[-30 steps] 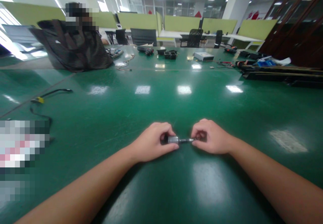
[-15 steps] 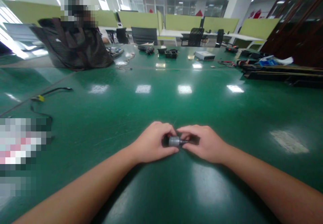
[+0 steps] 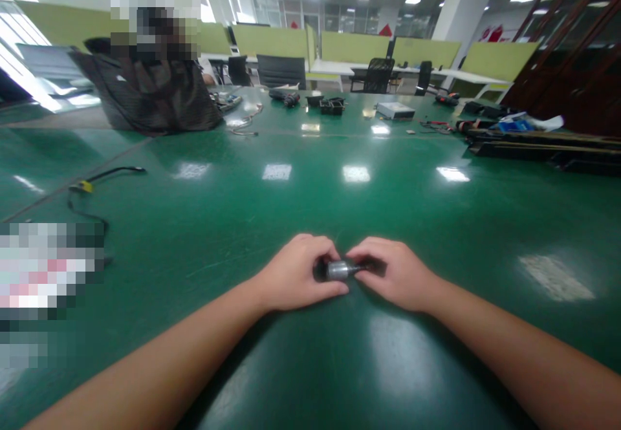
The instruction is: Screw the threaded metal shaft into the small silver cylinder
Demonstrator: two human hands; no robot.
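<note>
A small grey metal cylinder (image 3: 338,269) with a dark, thin end on its right lies between my hands, roughly level. My left hand (image 3: 295,271) curls around its left part, with the thumb along the near side and the fingers on the far side. At the dark end, my right hand (image 3: 400,273) is closed in a pinch, thumb and fingertips around the thin part. The fingers partly hide both ends, so the exact kind of part cannot be made out. Both hands are low over the green table (image 3: 310,352).
A dark bag (image 3: 160,97) stands at the back left, near a person. A black cable (image 3: 116,171) with a yellow piece lies on the left. Farther back are a silver box (image 3: 395,110) and black parts (image 3: 332,105). Long dark strips (image 3: 543,143) lie at the right.
The view has shifted slightly. My right fingertips sit a little farther right on the thin end, and the cylinder tilts slightly more. My left hand has barely moved.
</note>
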